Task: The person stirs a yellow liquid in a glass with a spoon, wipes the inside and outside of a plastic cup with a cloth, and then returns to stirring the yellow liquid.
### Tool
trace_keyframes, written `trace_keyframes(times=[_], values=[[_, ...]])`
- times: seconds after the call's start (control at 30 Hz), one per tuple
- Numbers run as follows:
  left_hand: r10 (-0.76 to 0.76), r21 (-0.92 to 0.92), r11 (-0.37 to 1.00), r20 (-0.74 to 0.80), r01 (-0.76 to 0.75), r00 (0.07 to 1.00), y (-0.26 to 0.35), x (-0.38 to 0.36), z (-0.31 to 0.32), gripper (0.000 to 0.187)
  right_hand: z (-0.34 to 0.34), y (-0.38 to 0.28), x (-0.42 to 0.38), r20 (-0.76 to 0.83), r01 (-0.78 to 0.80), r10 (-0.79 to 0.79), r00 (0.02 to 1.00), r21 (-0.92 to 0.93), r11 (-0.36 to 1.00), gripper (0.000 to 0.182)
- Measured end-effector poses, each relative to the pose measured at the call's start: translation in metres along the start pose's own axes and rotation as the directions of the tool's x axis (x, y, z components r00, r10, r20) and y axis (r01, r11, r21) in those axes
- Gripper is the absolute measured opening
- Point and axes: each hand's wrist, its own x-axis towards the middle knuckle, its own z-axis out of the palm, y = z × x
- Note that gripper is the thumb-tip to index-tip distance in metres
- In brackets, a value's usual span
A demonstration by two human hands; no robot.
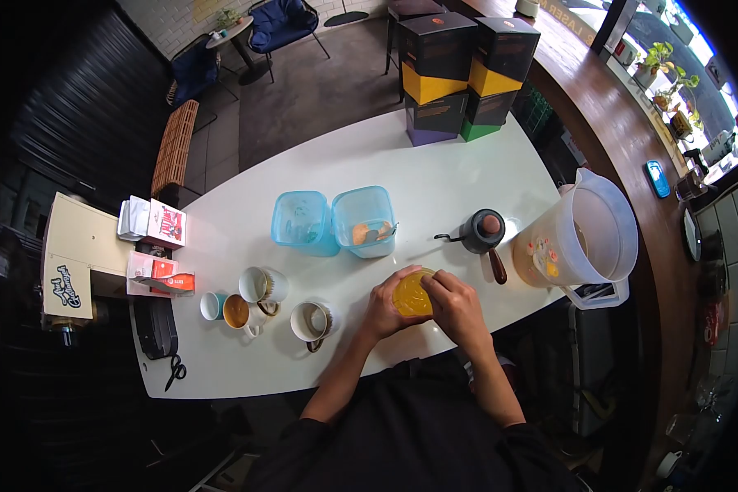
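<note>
Between my hands, close to the near edge of the table, is a round container with a glossy yellow top (412, 295). My left hand (382, 310) wraps round its left side. The bent fingers of my right hand (455, 303) grip its upper right rim; their tips are partly hidden. Ahead stand two light-blue plastic tubs, the left tub (298, 220) and the right tub (362, 205), which has a few small round things inside. Nearest on the left is a white cup (312, 321). To the right sits a small dark pot (481, 232) with a wooden handle.
Several more cups (262, 285) stand left, one holding brown liquid (236, 312). A big clear pitcher (578, 238) stands right on the white table (246, 205). Black boxes (437, 74) are stacked at the far end. Scissors (175, 373) and packets (160, 275) lie left.
</note>
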Motion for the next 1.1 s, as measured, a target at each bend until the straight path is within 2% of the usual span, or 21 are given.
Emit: trace_keyframes(times=[0.1,0.17,0.2,0.27,0.3,0.37,0.5,0.6,0.67,0.8,0.93,1.03,1.1], values=[[-0.011,-0.035,0.999,-0.007,0.011,1.0,-0.001,0.0,0.002,0.088,-0.007,0.003,-0.006,0.0,-0.041,0.041,0.999,-0.085,0.996,0.013],[-0.005,-0.042,0.999,-0.011,0.005,1.0,0.0,0.001,0.001,0.088,-0.014,0.002,-0.009,0.05,-0.047,0.052,0.997,-0.105,0.993,0.025],[-0.007,-0.042,0.999,-0.006,0.007,1.0,0.003,0.003,0.0,0.088,-0.016,0.001,-0.011,0.051,-0.045,0.051,0.997,-0.105,0.993,0.025],[-0.012,-0.043,0.999,-0.006,0.012,1.0,0.004,0.002,-0.001,0.089,-0.019,-0.001,-0.014,0.161,-0.109,0.122,0.979,-0.086,0.99,0.009],[-0.013,-0.048,0.999,-0.002,0.013,1.0,0.004,0.003,-0.001,0.089,-0.017,-0.001,-0.014,0.163,-0.108,0.121,0.979,-0.086,0.99,0.009],[-0.014,-0.052,0.999,0.0,0.014,1.0,0.001,0.001,-0.001,0.089,-0.007,0.0,-0.015,0.185,-0.076,0.07,0.98,0.028,0.997,0.022],[-0.003,-0.028,1.0,0.011,0.004,1.0,-0.002,0.0,-0.002,0.09,0.004,-0.002,-0.008,0.179,-0.035,0.021,0.984,0.077,0.996,0.023],[-0.012,-0.019,1.0,0.009,0.012,1.0,0.001,0.0,-0.003,0.09,0.004,-0.003,0.0,0.108,-0.007,0.001,0.994,0.053,0.999,0.023],[-0.025,-0.027,0.999,0.008,0.025,1.0,0.001,0.0,-0.001,0.09,0.002,-0.002,0.002,0.044,-0.013,0.012,0.999,0.008,1.0,0.016],[-0.024,-0.05,0.998,-0.006,0.024,1.0,0.001,0.0,0.0,0.088,-0.005,0.004,-0.002,0.023,-0.051,0.052,0.998,-0.07,0.996,0.017],[-0.03,-0.034,0.999,-0.002,0.03,1.0,0.006,0.001,0.0,0.088,-0.019,0.002,-0.005,0.04,-0.087,0.09,0.995,-0.081,0.993,0.014],[-0.057,-0.035,0.998,0.035,0.059,0.998,0.003,0.0,0.0,0.091,-0.022,-0.001,-0.009,0.122,-0.126,0.132,0.984,-0.055,0.99,0.012],[-0.033,-0.047,0.998,0.02,0.034,0.999,0.003,0.001,-0.001,0.089,-0.019,0.0,-0.013,0.169,-0.138,0.125,0.978,0.072,0.988,0.011]])
